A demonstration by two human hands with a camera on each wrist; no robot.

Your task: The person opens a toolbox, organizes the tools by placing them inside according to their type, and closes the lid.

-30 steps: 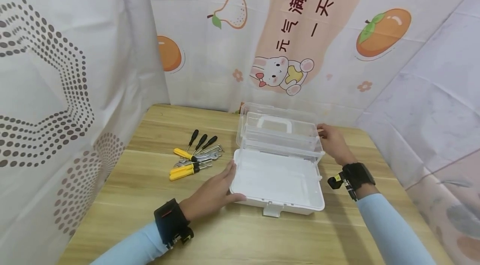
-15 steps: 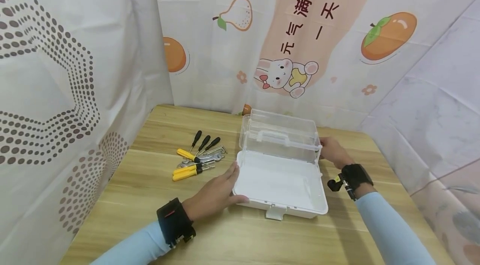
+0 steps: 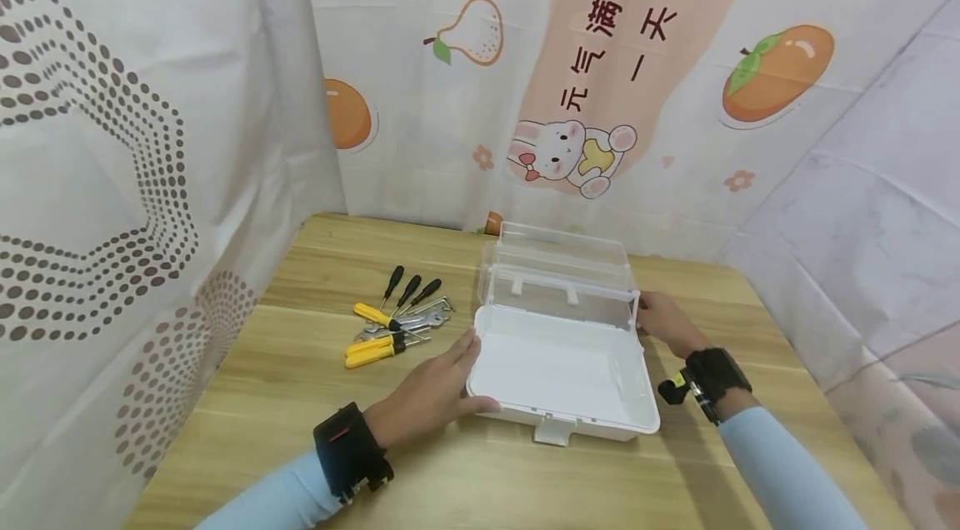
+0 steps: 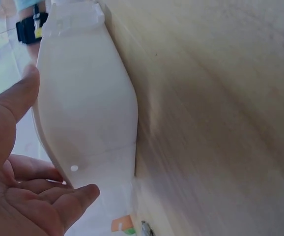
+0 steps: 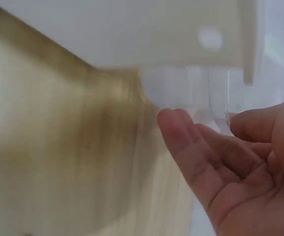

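Observation:
A white toolbox [image 3: 555,367] stands on the wooden table, its lower tub showing a bare white inside. Its clear lid [image 3: 562,251], with white handle parts, is raised at the back. My left hand [image 3: 431,397] rests on the tub's front left corner, thumb along the front rim and fingers along the side. The left wrist view shows this hand [image 4: 39,187] beside the white wall. At the back right corner, my right hand [image 3: 667,322] holds the clear part's edge. In the right wrist view, the right hand [image 5: 235,172] has thumb and fingers at that clear edge.
Left of the box lie several tools: black-handled screwdrivers [image 3: 408,288], yellow-handled screwdrivers [image 3: 371,351], wrenches [image 3: 427,319] and hex keys [image 3: 442,302]. A printed curtain [image 3: 420,138] hangs behind the table [image 3: 300,330]. A white latch [image 3: 555,430] juts from the box's front.
The clear lid has changed its tilt, and its handle shows lower and differently angled. My right hand has moved down and slightly nearer with it. My left hand has stayed on the corner.

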